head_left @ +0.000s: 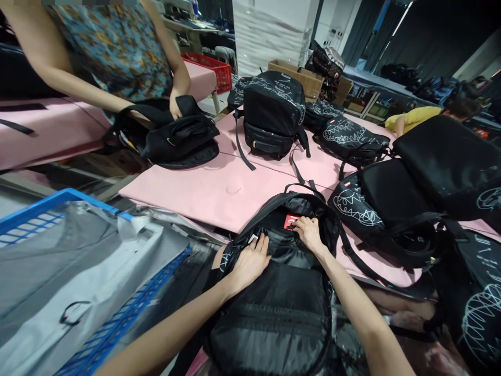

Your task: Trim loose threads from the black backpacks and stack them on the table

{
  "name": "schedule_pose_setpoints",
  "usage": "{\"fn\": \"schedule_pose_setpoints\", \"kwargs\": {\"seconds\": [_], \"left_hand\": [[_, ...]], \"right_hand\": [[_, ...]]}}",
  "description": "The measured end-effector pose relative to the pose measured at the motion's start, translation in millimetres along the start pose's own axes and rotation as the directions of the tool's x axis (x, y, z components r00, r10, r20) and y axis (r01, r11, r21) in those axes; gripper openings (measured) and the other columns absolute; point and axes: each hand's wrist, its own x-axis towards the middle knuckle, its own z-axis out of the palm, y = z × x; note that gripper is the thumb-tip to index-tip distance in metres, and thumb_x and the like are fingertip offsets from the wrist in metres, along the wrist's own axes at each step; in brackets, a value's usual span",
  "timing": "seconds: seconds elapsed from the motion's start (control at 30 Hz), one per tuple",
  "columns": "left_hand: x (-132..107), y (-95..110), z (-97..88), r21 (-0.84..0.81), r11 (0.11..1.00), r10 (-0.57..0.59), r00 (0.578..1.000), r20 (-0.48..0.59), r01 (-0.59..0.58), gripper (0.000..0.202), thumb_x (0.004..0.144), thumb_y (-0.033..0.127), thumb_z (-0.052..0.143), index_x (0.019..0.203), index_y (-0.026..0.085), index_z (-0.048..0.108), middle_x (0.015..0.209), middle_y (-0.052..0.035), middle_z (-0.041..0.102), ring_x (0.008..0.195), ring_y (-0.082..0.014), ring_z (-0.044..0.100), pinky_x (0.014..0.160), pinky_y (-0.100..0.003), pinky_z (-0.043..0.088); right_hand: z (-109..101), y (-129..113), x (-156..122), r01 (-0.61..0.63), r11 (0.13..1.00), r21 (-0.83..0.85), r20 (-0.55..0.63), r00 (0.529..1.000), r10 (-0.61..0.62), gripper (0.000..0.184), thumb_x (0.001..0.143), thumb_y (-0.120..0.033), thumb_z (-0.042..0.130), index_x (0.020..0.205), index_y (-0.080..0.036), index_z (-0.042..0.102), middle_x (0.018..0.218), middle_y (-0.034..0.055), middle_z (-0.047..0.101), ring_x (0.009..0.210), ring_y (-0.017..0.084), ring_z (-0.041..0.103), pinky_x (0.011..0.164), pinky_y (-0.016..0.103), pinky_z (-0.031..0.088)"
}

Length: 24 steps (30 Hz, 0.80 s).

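Note:
A black backpack (270, 303) lies opened out in front of me, its dark lining showing. My left hand (252, 261) rests on its left inner edge, fingers stretched out beside a small white label (253, 238). Inside the opening, my right hand (309, 234) has its fingers bent at a red label (289, 221). The fingertips are pinched there, and what they hold is too small to make out.
A pink table (188, 190) bears several black backpacks (274, 109) with white scribble prints. To the left is a blue crate (66, 196) with grey sheeting. Across the table, another person's hands (175, 107) work on a black bag (183, 138).

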Motion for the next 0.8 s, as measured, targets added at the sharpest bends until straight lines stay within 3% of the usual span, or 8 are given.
{"fn": "schedule_pose_setpoints", "kwargs": {"seconds": [0.1, 0.23, 0.8], "left_hand": [[-0.2, -0.4, -0.1, -0.007, 1.0, 0.002, 1.0, -0.004, -0.002, 0.051, 0.084, 0.026, 0.045, 0.129, 0.004, 0.041, 0.135, -0.0217, 0.041, 0.117, -0.0312, 0.048, 0.089, -0.037, 0.047], [-0.9, -1.0, 2.7, -0.023, 1.0, 0.002, 1.0, -0.013, -0.002, 0.051, 0.084, 0.026, 0.044, 0.13, 0.003, 0.04, 0.135, -0.0225, 0.041, 0.118, -0.0315, 0.047, 0.089, -0.038, 0.046], [-0.5, -1.4, 5.1, -0.004, 1.0, 0.006, 1.0, -0.024, -0.006, 0.051, 0.085, 0.026, 0.043, 0.13, 0.004, 0.04, 0.136, -0.0215, 0.041, 0.118, -0.0304, 0.047, 0.09, -0.036, 0.045]], "right_hand": [[0.1, 3.1, -2.0, 0.014, 0.997, 0.079, -0.006, 1.0, -0.014, 0.015, 0.088, -0.025, 0.051, 0.096, -0.025, 0.064, 0.097, 0.0021, 0.062, 0.091, 0.017, 0.051, 0.079, 0.032, 0.025], [0.7, 10.5, -3.4, -0.095, 0.993, 0.073, -0.054, 0.994, 0.099, 0.017, 0.088, -0.028, 0.051, 0.097, -0.025, 0.066, 0.095, 0.0032, 0.061, 0.091, 0.017, 0.051, 0.078, 0.032, 0.026], [12.0, 7.7, 4.3, -0.052, 0.994, 0.093, -0.053, 0.997, 0.057, 0.015, 0.086, -0.028, 0.055, 0.094, -0.026, 0.068, 0.093, 0.0029, 0.06, 0.089, 0.017, 0.051, 0.078, 0.032, 0.029]]}}
